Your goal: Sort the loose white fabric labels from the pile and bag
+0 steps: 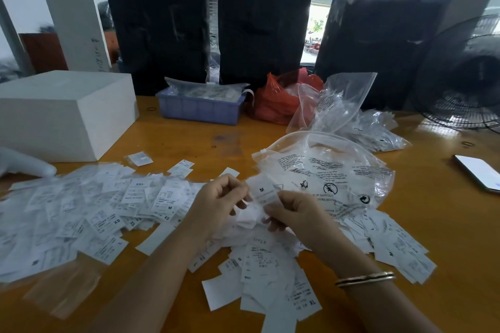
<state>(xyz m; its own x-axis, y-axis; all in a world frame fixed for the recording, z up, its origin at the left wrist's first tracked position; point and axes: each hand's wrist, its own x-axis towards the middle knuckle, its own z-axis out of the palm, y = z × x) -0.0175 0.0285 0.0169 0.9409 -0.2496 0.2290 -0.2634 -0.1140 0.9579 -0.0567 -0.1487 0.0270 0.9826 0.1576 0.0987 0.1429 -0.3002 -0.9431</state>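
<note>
**Labels held between two hands above the pile**

Labels [113, 213] lie scattered flat across the wooden surface [446, 238], spreading left of the printed clear bag [338, 170] and running under its near edge. A white box [62, 113] stands far left of the bag, a blue tray [200, 109] behind and left of it. Just left of the bag, the left hand [219, 203] has its grip curled onto a small bunch of white labels [250, 217]. The right hand [295, 211], before the bag, pinches the M label [263, 192], which stands upright, long axis pointing away from the person, print facing the camera. A phone [479, 173] lies right of the bag.
</note>
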